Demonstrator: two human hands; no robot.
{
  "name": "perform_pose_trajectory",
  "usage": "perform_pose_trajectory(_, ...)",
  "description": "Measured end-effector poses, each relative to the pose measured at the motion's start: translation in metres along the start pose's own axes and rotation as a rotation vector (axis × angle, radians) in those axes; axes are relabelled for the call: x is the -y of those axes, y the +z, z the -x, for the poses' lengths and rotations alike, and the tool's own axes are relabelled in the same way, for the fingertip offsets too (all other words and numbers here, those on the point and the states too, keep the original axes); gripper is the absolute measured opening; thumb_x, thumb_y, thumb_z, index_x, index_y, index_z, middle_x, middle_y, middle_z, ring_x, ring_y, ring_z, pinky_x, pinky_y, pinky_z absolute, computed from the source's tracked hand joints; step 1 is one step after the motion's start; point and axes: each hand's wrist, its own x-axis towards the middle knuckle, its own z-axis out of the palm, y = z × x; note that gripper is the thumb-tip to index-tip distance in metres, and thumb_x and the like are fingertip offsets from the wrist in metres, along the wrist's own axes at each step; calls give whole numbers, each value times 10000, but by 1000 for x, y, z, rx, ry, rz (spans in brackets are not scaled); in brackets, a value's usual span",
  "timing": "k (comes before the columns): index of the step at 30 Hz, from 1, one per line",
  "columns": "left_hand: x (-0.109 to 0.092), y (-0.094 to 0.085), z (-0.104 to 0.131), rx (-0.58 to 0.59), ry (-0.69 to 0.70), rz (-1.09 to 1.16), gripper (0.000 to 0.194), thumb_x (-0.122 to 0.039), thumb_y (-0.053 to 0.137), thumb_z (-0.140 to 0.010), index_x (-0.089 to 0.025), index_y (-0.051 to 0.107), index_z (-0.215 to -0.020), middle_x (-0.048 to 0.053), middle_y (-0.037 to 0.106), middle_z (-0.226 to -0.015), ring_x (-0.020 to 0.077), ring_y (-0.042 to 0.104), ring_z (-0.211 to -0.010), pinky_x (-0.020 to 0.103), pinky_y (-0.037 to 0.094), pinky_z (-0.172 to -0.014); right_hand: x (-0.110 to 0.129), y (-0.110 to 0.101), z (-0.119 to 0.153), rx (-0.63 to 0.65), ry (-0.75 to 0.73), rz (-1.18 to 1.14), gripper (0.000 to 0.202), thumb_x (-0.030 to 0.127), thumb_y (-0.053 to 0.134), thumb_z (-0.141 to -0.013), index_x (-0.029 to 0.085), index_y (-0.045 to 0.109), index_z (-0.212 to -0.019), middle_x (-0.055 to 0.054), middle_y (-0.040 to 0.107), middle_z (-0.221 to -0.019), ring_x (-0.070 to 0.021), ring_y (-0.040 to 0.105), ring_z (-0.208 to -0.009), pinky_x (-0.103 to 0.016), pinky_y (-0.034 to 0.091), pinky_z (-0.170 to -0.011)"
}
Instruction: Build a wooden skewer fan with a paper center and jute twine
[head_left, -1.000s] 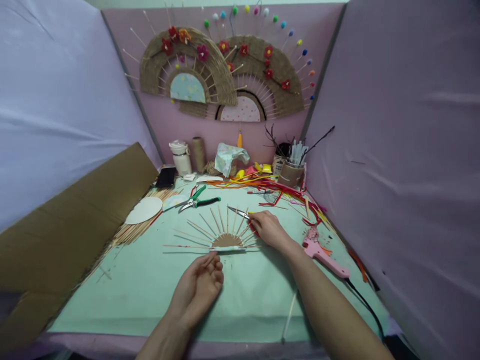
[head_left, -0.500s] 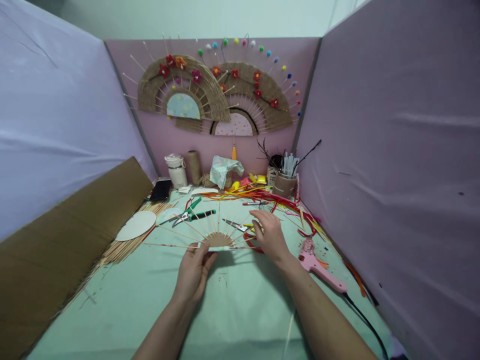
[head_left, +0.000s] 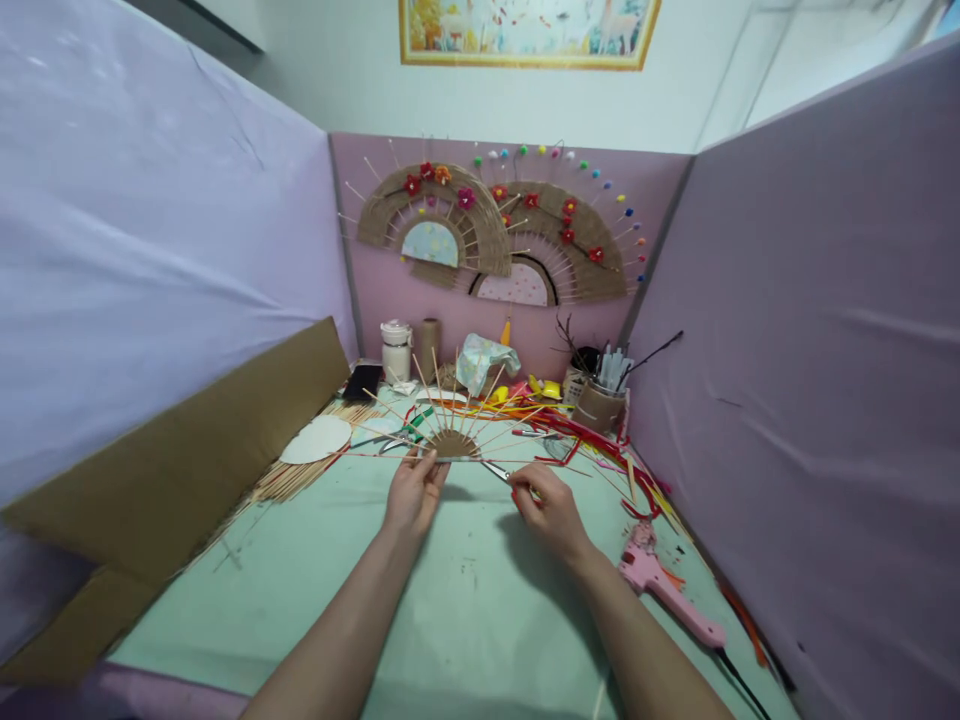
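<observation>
A half-round cardboard fan frame (head_left: pixel 453 444) has thin wooden sticks radiating from its curved edge and a pale patterned strip along its straight edge. My left hand (head_left: pixel 412 490) pinches that straight edge near its left end and holds the frame raised, facing me. Lower and to the right, my right hand (head_left: pixel 549 505) has its fingers curled together. Scissors (head_left: pixel 496 471) show their blades just beyond those fingers, with the handles hidden by the hand. I cannot tell whether the fingers grip them. A bit of red shows beside the fingertips.
Pruning shears (head_left: pixel 409 432) lie behind the frame. At right is a pink glue gun (head_left: pixel 671 590) with a cord. Red and yellow craft stems (head_left: pixel 555 415) spread across the back, near a brown pot (head_left: pixel 598 405). Cardboard (head_left: pixel 187 480) leans at left beside a white oval (head_left: pixel 316 440).
My view has tilted up and shifted left. The fan frame is lifted and turned more upright. My right hand has lowered from the frame's right side to the scissors, its fingers curling in.
</observation>
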Motion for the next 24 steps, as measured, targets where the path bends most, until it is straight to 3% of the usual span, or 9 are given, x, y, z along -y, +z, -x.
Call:
perform_pose_trajectory(3,-1,-3,0,13,-27,36,197,-1,621,-793,-180,544,-820,2,719,-800,105,706,-789,271,555,-852,4,7,1,137,100,-30,163,181,517,-841,208,677,-854,-65,684,-825,-212,616,-802,-344,471,-753)
perform_pose_trajectory(7,-3,0,4,53,-67,85,203,7,627,-785,-178,552,-815,5,726,-806,118,715,-807,294,559,-873,11,21,4,195,136,-23,149,247,603,-820,198,691,-930,-71,710,-860,-218,637,-812,-352,489,-744)
perform_pose_trajectory(10,0,3,10,96,-101,102,193,13,626,-782,-169,563,-800,16,733,-816,124,719,-809,285,566,-861,9,32,8,220,256,-176,376,325,677,-788,213,640,-1145,-94,708,-1050,-230,651,-900,-376,512,-768)
perform_pose_trajectory(13,6,3,16,125,-133,98,192,22,609,-791,-164,589,-831,18,738,-829,117,718,-792,266,573,-835,3,39,9,128,424,-477,607,339,764,-716,282,554,-1283,-94,619,-1254,-247,591,-1110,-451,480,-920)
perform_pose_trajectory(17,7,2,17,121,-146,93,189,25,569,-819,-159,604,-843,32,742,-857,121,719,-804,260,580,-816,0,37,4,-12,519,-897,718,279,858,-609,372,554,-1253,-24,469,-1441,-232,500,-1261,-465,416,-1023)
perform_pose_trajectory(20,2,1,14,53,-113,121,200,38,540,-827,-154,590,-805,32,737,-828,120,720,-778,270,587,-804,2,25,-4,-143,609,-1239,634,276,851,-621,364,593,-1193,10,443,-1473,-200,508,-1267,-367,461,-983)
perform_pose_trajectory(24,-5,0,9,-23,-75,157,232,61,503,-834,-156,574,-788,13,728,-783,103,717,-744,278,589,-817,1,0,-15,-336,714,-1542,277,337,702,-801,287,653,-1069,2,619,-1289,-150,570,-1198,-313,493,-950)
